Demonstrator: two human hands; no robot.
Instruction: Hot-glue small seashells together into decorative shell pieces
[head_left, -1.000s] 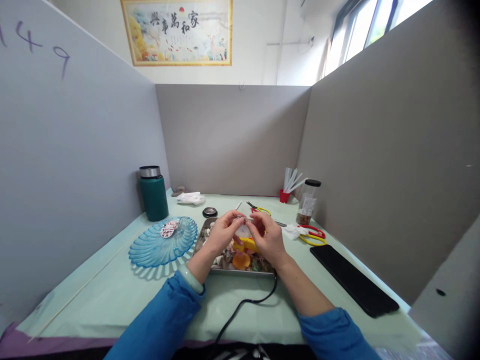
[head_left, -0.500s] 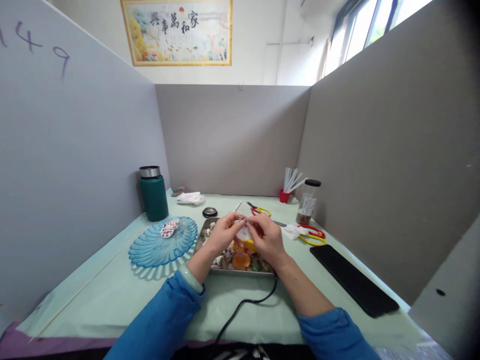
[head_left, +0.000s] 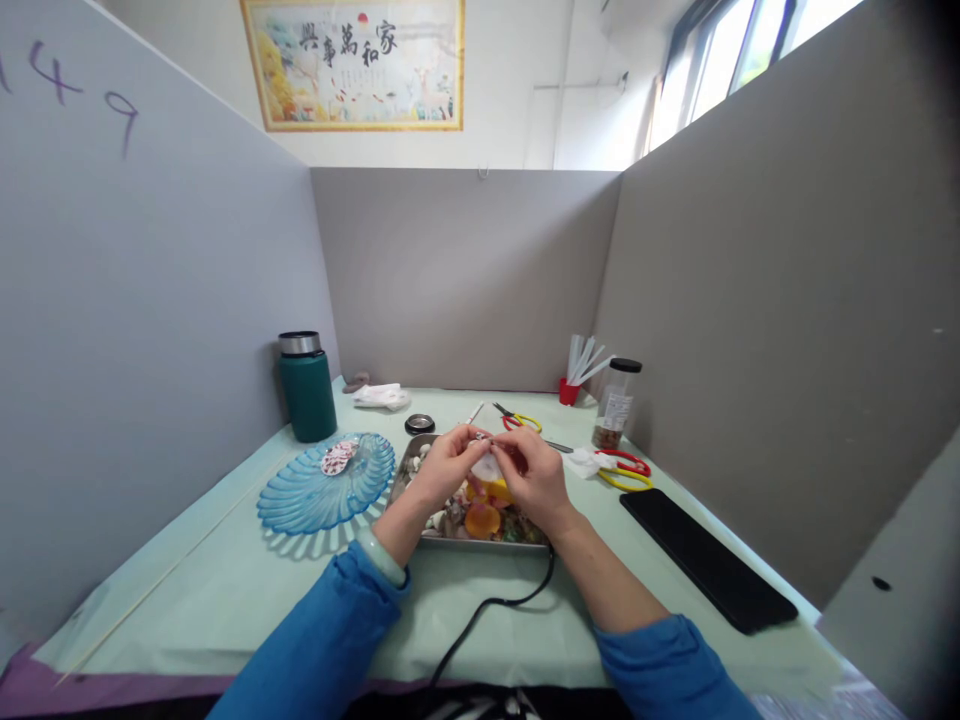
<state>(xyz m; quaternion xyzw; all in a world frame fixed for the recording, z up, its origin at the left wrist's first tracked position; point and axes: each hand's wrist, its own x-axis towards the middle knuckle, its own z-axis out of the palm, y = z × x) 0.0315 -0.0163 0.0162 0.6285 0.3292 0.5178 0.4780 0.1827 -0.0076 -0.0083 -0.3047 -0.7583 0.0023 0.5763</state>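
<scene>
Both my hands meet above a metal tray (head_left: 480, 544) filled with several shells and coloured pieces, an orange one (head_left: 482, 520) and a yellow one (head_left: 496, 490) among them. My left hand (head_left: 442, 468) and my right hand (head_left: 534, 475) pinch a small white shell-like piece (head_left: 487, 464) between their fingertips, with a tiny thing at its top that I cannot make out. To the left lies a blue glass scalloped plate (head_left: 300, 500) with one red-speckled shell (head_left: 338, 458) on it.
A green flask (head_left: 307, 386) stands at the back left. Beyond the tray are a small round lid (head_left: 420, 424), white tissue (head_left: 382, 396) and yellow scissors (head_left: 517, 420). To the right are red-yellow scissors (head_left: 624, 470), a jar (head_left: 616, 404), a red cup (head_left: 570, 392) and a black phone (head_left: 706, 560). A black cable (head_left: 480, 620) runs toward me.
My hands have drawn slightly closer together around the white piece; the fingertips now nearly touch. Nothing else on the table has moved.
</scene>
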